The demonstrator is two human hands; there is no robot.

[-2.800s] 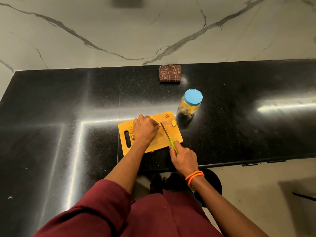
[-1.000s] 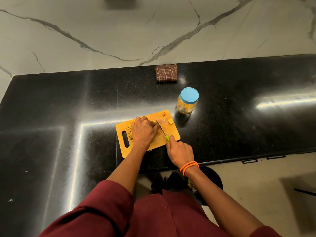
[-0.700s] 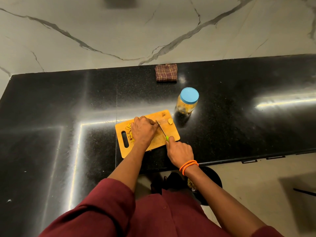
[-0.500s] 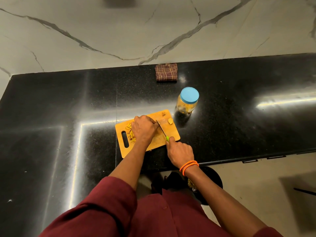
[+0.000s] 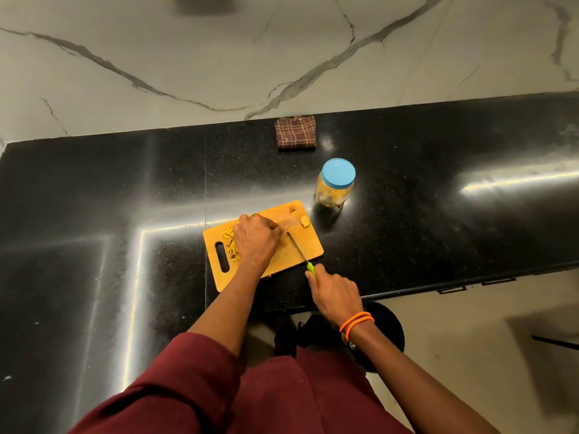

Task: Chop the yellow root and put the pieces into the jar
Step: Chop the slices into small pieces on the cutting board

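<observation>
Since half a second ago, the right hand (image 5: 335, 292) has drawn back off the cutting board (image 5: 294, 252), its fingers wrapped round the green-handled knife (image 5: 299, 250), whose blade now runs diagonally, tip just right of the left hand (image 5: 257, 238). That hand's curled fingers press the mostly hidden yellow root down, its exposed end at the knife's tip. Cut strips (image 5: 231, 245) lie left. Beyond the board on the surface (image 5: 438, 227) stands the lidded jar (image 5: 336, 183).

the right hand (image 5: 335, 292) has drawn the knife (image 5: 299, 250) back from the left hand (image 5: 255, 238).
</observation>
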